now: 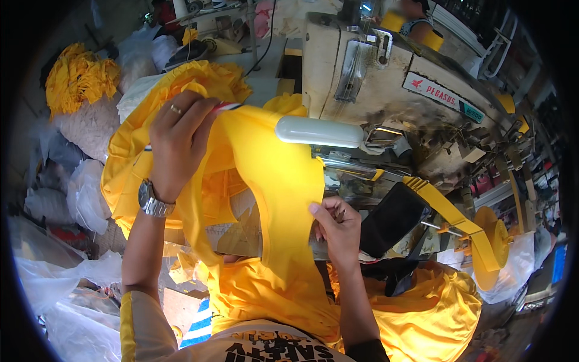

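Cloth (286, 181), yellow, spans the space between our two hands in the head view, in front of the machine (386, 99) and just beside its working end. Our left hand (180, 136) grips it, with a striped band (228, 107) poking out past the fingers. Our right hand (341, 229) has its thumb at the cloth's right edge; with the fingers partly hidden, we cannot tell whether they pinch it.

To handle this well, we should lift the left side without tugging, so the edge does not stretch, let the right thumb guide that edge straight, smooth any fold out early, and keep our fingertips clear of the machine.

Counting, we find one machine, one white bar (319, 131) on its front, one black slab (395, 220), one reel (497, 241) of yellow tape, one watch (158, 207) and one ring (175, 109). Yellow heaps number two: an upper-left heap (81, 78) and a lower-right heap (425, 314), by our lap.
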Action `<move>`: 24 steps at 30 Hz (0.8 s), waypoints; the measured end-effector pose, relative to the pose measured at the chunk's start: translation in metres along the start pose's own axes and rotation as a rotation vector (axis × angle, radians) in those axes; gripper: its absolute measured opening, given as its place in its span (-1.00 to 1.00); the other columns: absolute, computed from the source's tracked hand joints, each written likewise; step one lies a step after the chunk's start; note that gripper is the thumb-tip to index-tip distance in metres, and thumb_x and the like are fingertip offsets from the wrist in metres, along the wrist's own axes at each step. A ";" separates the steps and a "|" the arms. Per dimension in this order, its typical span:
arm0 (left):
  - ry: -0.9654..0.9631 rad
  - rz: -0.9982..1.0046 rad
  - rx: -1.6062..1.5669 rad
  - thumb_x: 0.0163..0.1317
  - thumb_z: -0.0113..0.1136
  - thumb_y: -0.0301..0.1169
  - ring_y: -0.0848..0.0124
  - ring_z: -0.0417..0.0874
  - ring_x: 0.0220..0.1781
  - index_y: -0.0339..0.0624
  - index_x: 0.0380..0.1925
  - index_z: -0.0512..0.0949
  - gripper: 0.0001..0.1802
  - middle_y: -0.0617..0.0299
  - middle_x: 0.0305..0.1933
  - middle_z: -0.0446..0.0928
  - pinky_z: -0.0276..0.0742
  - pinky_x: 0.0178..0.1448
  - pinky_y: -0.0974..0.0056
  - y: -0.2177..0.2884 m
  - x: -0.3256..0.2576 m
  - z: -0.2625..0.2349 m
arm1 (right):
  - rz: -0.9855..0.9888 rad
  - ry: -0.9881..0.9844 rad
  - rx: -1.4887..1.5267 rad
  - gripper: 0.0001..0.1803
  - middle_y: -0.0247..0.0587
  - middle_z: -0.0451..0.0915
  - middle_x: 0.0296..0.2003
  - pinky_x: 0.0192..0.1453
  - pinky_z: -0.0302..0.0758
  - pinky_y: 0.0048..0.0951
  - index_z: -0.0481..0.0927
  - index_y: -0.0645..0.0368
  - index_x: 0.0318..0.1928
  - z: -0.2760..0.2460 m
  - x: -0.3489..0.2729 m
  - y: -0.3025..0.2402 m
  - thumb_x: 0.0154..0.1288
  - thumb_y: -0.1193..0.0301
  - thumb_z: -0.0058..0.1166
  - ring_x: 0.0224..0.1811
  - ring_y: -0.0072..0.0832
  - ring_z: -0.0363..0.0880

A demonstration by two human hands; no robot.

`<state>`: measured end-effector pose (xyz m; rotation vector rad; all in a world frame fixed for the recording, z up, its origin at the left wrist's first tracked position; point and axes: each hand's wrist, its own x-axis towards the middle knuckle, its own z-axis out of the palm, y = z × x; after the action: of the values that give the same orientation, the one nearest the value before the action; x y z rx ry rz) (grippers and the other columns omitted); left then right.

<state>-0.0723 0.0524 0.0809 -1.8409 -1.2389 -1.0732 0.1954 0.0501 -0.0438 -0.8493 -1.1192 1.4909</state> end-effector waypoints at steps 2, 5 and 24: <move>0.013 0.027 -0.013 0.04 0.32 -0.56 0.18 0.58 -0.36 -0.22 -0.35 0.61 -0.85 0.17 -0.36 0.54 0.47 -0.30 0.20 -0.001 0.012 0.007 | -0.002 0.004 -0.001 -0.89 -0.52 0.48 -0.61 -0.62 0.17 -0.75 0.59 0.26 -0.36 0.001 -0.001 -0.001 0.24 0.51 0.26 -0.67 -0.87 0.27; 0.090 0.111 -0.008 0.01 0.34 -0.53 0.20 0.60 -0.36 -0.19 -0.36 0.61 -0.85 0.20 -0.34 0.56 0.48 -0.30 0.20 -0.005 0.032 0.025 | 0.011 0.042 -0.028 -0.89 -0.54 0.47 -0.60 -0.61 0.14 -0.76 0.58 0.27 -0.37 0.000 0.000 -0.001 0.22 0.53 0.27 -0.66 -0.88 0.27; -0.349 -1.034 -1.029 0.22 0.30 -0.53 0.68 0.27 -0.51 -0.34 -0.25 0.54 -0.85 0.39 -0.44 0.42 0.20 -0.45 0.51 0.126 -0.135 -0.014 | 0.082 0.022 0.010 -0.90 -0.45 0.57 -0.54 -0.57 0.16 -0.74 0.63 0.31 -0.33 -0.006 -0.008 -0.011 0.23 0.52 0.26 -0.64 -0.87 0.28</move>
<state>0.0140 -0.0542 -0.0438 -2.1220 -2.2268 -2.3427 0.2062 0.0443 -0.0359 -0.9116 -1.0709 1.5497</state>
